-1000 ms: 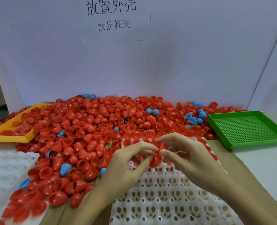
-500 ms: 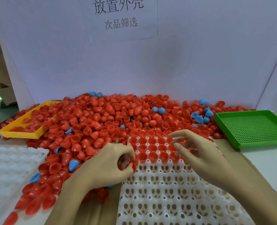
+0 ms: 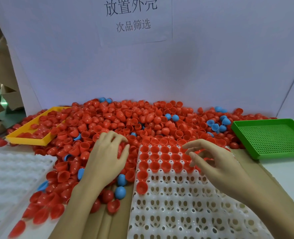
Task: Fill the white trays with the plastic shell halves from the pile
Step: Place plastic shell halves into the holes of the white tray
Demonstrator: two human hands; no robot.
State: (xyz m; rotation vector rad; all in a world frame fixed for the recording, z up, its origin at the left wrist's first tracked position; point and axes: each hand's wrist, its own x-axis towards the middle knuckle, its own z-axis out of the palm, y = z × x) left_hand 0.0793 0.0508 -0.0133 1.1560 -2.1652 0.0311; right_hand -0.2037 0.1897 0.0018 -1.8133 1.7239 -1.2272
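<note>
Left hand [image 3: 106,157] lies palm down on the edge of the pile [image 3: 118,123], fingers curled into the red shells; whether it has one in its grasp cannot be told, since the fingertips are buried. Right hand [image 3: 213,163] hovers over the filled far rows of the white tray [image 3: 177,213], fingers loosely spread and bent, apparently holding nothing. Shell halves [image 3: 165,156] sit open side up in the tray's far rows, with two more down its left column; the near rows are bare. A second white tray [image 3: 13,171] lies at far left, with no shells seen in it. Judged by look, the shells are thin, light, stiff moulded plastic with smooth, glossy, likely slippery domes; the rim seems the surest hold, thumb inside and a finger outside, which also sets the open side up. Blue shells [image 3: 120,192] are scattered among the red. A yellow tray [image 3: 27,140] sits partly under the pile at left, a green tray [image 3: 270,137] at right.
</note>
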